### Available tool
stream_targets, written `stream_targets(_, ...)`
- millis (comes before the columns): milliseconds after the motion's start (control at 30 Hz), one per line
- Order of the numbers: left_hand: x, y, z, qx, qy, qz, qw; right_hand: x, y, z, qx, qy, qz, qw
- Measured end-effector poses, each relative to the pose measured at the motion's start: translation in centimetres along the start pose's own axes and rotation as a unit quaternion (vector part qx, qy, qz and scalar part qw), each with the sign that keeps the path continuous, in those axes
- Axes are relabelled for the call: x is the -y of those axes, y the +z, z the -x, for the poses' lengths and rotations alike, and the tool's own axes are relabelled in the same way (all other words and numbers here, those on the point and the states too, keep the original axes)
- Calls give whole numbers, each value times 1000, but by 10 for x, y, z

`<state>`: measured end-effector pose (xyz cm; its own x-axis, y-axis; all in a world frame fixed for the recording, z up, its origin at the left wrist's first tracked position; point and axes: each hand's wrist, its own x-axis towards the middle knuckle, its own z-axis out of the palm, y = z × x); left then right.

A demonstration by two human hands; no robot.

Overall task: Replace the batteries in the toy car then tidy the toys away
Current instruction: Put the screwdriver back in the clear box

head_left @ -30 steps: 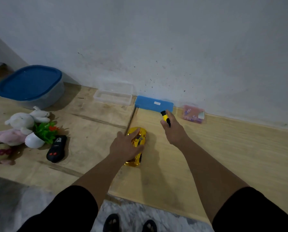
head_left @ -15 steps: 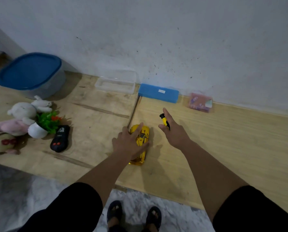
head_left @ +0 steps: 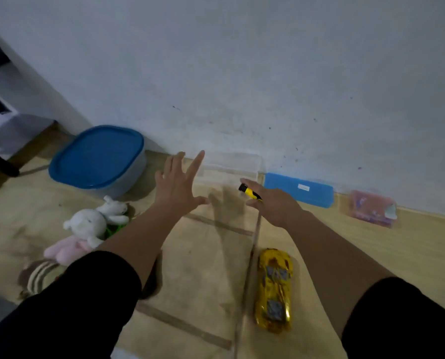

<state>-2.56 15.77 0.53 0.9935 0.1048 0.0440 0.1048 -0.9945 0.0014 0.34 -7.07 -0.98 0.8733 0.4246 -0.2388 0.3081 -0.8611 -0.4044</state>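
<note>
The gold toy car (head_left: 274,290) lies on the wooden floor between my forearms, with neither hand on it. My left hand (head_left: 178,185) is raised with fingers spread, stretched toward the clear plastic tray (head_left: 233,168) by the wall and holding nothing. My right hand (head_left: 273,204) grips a small yellow and black screwdriver (head_left: 249,192), its black end pointing left toward the tray. A blue case (head_left: 299,189) lies by the wall, just right of that hand.
A grey tub with a blue lid (head_left: 98,158) stands at the left by the wall. A white plush rabbit (head_left: 94,222), a pink plush (head_left: 66,248) and a striped plush (head_left: 38,277) lie at left. A pink packet (head_left: 372,208) lies right of the case.
My left hand has let go of the gold car and lifted forward with fingers spread. The right hand with the screwdriver moved forward too. The view tilted up, so the car sits lower in frame.
</note>
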Motion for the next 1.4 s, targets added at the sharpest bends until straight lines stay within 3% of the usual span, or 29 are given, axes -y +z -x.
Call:
stream_targets(200, 38, 39, -78, 16, 92, 3, 996, 34, 18, -97, -3, -6, 39, 999)
stream_targets(400, 53, 68, -123, -4, 181, 28, 983, 45, 39, -149, -31, -23, 150, 988)
stream_targets(767, 64, 92, -135, -24, 214, 59, 975, 41, 72, -155, -79, -9, 86, 993)
stream_targets(833, 63, 93, -135, -33, 220, 76, 972, 41, 68, -151, -166, -28, 153, 974)
stream_targets(900, 62, 93, -135, -50, 226, 93, 968, 41, 63, -145, -276, -6, 238, 931)
stream_targets(967, 60, 94, -134, -69, 228, 100, 966, 37, 58, -141, -327, 8, 253, 911)
stream_targets(1233, 60, 113, -126, -65, 313, 126, 939, 36, 73, -119, -174, 77, 200, 961)
stream_targets(1400, 52, 107, -121, 59, 291, 74, 952, 37, 80, -115, -150, 99, 154, 972)
